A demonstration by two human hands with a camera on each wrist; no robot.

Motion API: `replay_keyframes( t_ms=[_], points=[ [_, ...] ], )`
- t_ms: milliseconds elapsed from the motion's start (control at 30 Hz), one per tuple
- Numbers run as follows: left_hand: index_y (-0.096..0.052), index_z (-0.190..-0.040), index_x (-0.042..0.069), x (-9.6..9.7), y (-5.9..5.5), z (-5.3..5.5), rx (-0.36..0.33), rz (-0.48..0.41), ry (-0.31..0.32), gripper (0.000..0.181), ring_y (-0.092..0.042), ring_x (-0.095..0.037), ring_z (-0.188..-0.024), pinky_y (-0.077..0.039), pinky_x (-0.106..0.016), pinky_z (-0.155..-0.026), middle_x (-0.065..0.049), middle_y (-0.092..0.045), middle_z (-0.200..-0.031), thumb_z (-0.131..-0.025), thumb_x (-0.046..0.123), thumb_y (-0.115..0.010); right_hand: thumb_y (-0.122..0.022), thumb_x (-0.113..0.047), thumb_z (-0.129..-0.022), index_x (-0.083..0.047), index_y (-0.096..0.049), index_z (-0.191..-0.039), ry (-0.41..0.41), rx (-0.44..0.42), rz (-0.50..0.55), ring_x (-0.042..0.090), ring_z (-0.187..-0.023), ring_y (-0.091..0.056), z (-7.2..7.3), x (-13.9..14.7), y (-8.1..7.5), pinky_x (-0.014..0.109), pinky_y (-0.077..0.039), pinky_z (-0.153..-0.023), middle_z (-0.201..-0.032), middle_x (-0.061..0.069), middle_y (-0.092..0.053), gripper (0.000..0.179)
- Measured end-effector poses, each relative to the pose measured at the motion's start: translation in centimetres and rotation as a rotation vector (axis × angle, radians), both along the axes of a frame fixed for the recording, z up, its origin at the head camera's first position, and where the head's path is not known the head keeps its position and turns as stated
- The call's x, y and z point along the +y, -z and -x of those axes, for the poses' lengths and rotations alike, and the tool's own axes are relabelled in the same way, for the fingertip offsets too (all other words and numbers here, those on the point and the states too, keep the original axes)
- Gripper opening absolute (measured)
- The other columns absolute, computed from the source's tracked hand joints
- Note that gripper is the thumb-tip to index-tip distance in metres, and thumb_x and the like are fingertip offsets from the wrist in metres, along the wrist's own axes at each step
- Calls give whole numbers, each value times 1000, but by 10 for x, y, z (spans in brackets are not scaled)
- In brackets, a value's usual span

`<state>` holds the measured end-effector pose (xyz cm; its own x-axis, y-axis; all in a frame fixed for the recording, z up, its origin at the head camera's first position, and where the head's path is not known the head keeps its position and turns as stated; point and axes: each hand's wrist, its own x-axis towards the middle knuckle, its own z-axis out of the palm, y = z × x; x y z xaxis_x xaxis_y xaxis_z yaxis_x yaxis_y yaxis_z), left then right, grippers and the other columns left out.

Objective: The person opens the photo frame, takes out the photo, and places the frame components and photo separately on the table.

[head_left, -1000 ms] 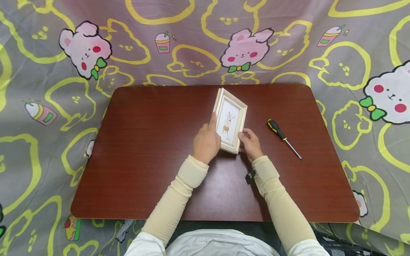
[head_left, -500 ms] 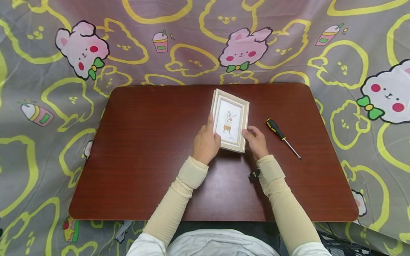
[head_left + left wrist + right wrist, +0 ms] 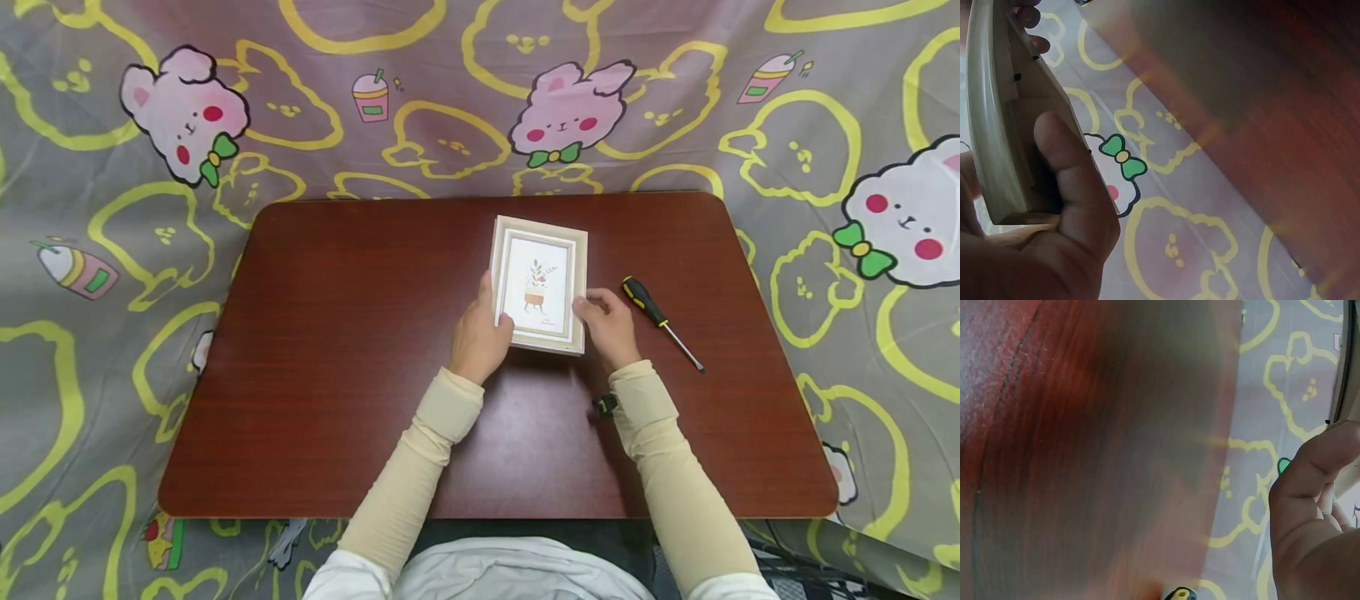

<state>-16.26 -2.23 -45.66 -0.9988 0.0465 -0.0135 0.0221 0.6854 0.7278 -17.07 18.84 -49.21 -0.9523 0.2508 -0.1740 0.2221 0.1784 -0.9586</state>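
A cream picture frame [image 3: 576, 258] with a potted-plant print is held over the middle of the table, its picture side facing the head camera. On its left side my left hand [image 3: 478, 337] grips the lower edge, thumb on the front. My right hand [image 3: 611, 329] pinches the lower right edge. In the left wrist view a curled finger of the left hand [image 3: 1079, 206] presses the back of the frame [image 3: 985, 125], which has small dark tabs. At the right margin of the right wrist view, the right hand [image 3: 1304, 506] bends round the frame's edge [image 3: 1344, 375].
A black-and-yellow screwdriver [image 3: 660, 321] lies on the reddish-brown table [image 3: 337, 358], right of the right hand, tip toward the front right. Patterned cloth [image 3: 450, 83] hangs behind and beside the table. A small dark device [image 3: 604, 405] sits at the right wrist.
The picture frame has turned from an angled pose to face the head camera more squarely. My right hand has shifted slightly right with its edge; both hands keep their hold.
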Motion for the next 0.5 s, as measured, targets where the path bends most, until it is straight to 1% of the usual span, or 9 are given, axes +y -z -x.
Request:
replay_keyframes(
  t_ms=[67, 200, 300, 500],
  points=[
    [-22, -162, 8, 0, 1, 0, -17, -23, 0, 75, -62, -37, -112, -50, -51, -90, -20, -55, -143, -96, 16, -56, -66, -16, -97, 6, -63, -124, 3, -5, 3, 15, -85, -56, 0, 0, -2, 29, -45, -77, -100, 14, -63, 35],
    [-22, -162, 8, 1, 4, -1, -37, -62, -2, 75, -60, -36, -117, -49, -50, -94, -18, -50, -149, -95, 16, -56, -66, -16, -97, 6, -63, -123, 13, -16, 12, 17, -87, -57, -1, 0, -4, 28, -45, -78, -104, 17, -64, 34],
    [-23, -162, 8, 1, 7, -2, -38, -73, -7, 75, -59, -36, -119, -48, -50, -96, -17, -49, -149, -95, 16, -56, -66, -17, -97, 6, -63, -123, 13, -25, 10, 16, -88, -57, -1, 0, -5, 28, -45, -78, -106, 17, -64, 35],
    [-22, -161, 7, 1, 11, -2, -57, -93, -9, 74, -57, -37, -122, -46, -50, -98, -20, -50, -147, -96, 15, -56, -67, -18, -97, 6, -63, -122, 13, -38, 5, 15, -85, -57, -2, 0, -7, 28, -45, -76, -101, 15, -64, 35]
  ],
)
